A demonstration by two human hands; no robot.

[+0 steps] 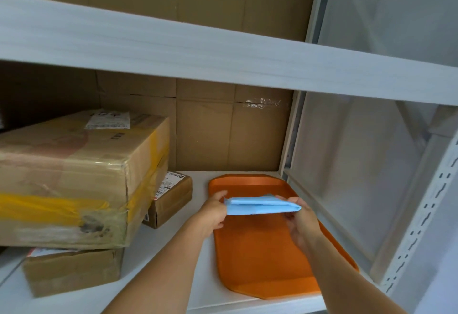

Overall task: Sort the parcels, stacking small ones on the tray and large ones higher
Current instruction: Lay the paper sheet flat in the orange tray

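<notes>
Between curled fingers (219, 195) at either end, a blue parcel (260, 206) hangs flat just above the tray (260, 264); the left hand (213, 212) grips one end and the right hand (301, 219) the other. The tray looks bare, so I judge sorting barely begun. A small box (171, 197), a big box (74, 177) and the low box (71, 269) beneath it remain unsorted beside the tray; the upper shelf (223, 48) hides its top.
</notes>
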